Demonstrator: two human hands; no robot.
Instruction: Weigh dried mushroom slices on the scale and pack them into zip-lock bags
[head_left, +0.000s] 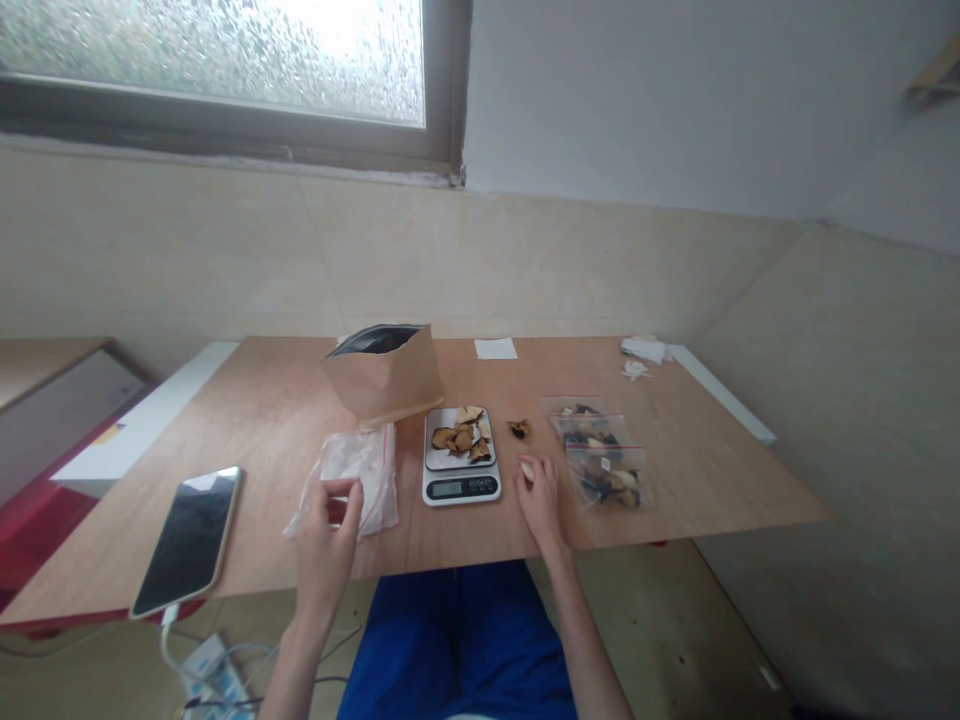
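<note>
My left hand (328, 525) is over the stack of clear zip bags (364, 465), thumb and fingertips curled together in a ring; I see nothing held in it. My right hand (541, 500) pinches a small pale dried piece (527, 470) just above the table, right of the scale. On the white kitchen scale (461, 488), whose reading is too small to make out, lie several brown and pale dried slices (459, 438). Another dark-and-tan dried piece (518, 428) rests on the wood beyond my right hand. Filled zip bags (611, 478) overlap to the right of that hand.
An opened brown paper pouch (386, 380) stands behind the clear bags. At the left lies a phone (187, 540) with a white cable (171, 630) hanging off the front edge. White paper (496, 349) and crumpled white plastic (645, 348) lie along the back of the wooden table (712, 470).
</note>
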